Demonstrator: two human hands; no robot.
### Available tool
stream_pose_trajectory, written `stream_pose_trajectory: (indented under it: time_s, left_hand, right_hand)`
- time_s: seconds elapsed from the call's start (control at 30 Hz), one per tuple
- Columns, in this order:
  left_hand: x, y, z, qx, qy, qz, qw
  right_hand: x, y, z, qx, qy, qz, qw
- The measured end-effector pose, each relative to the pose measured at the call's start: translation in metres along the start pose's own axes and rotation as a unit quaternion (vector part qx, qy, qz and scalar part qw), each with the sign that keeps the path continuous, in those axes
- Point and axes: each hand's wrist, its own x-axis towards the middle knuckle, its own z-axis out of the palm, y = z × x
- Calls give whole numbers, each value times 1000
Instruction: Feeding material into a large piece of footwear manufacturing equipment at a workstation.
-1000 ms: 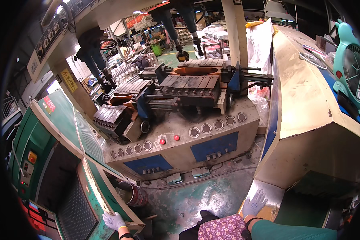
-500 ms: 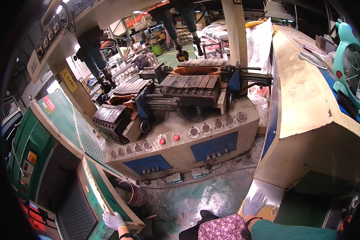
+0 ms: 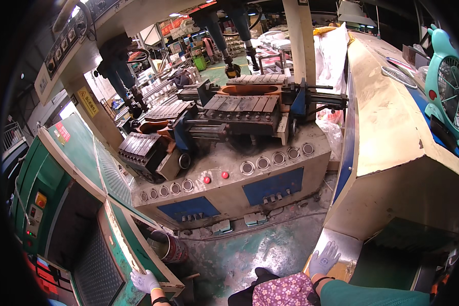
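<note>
My left hand (image 3: 145, 281), in a pale grey work glove, lies on the worn edge of a green machine (image 3: 120, 239) at the lower left. Its fingers are stretched out over the rim, holding nothing. On the right, my right hand (image 3: 325, 258) wears the same kind of glove and rests flat on a shiny metal ledge (image 3: 349, 246), fingers spread. That ledge belongs to a cream-coloured machine (image 3: 392, 199) with a dark opening. Between my hands hangs a purple flowered cloth (image 3: 285, 290) over my lap.
Ahead stands a press-like machine (image 3: 229, 196) with slatted metal clamps (image 3: 242, 104), red buttons (image 3: 225, 175) and several round dials. Foot pedals (image 3: 255, 219) sit at its base. A bucket (image 3: 174, 250) stands beside the green machine. A turquoise fan (image 3: 446, 86) is at far right.
Both hands stay where they were. In the background, a pinkish figure now shows near the green bin. The fan's blades look slightly different.
</note>
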Motion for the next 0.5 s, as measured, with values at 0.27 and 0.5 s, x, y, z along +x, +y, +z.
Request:
stream_pose_trajectory:
  time_s: [0.27, 0.5]
  left_hand:
    - [0, -5, 2, -4, 11, 2, 1000]
    - [-2, 2, -5, -4, 0, 1, 1000]
  right_hand:
    - [-3, -4, -12, 17, -13, -1, 1000]
    - [-1, -3, -6, 9, -7, -2, 1000]
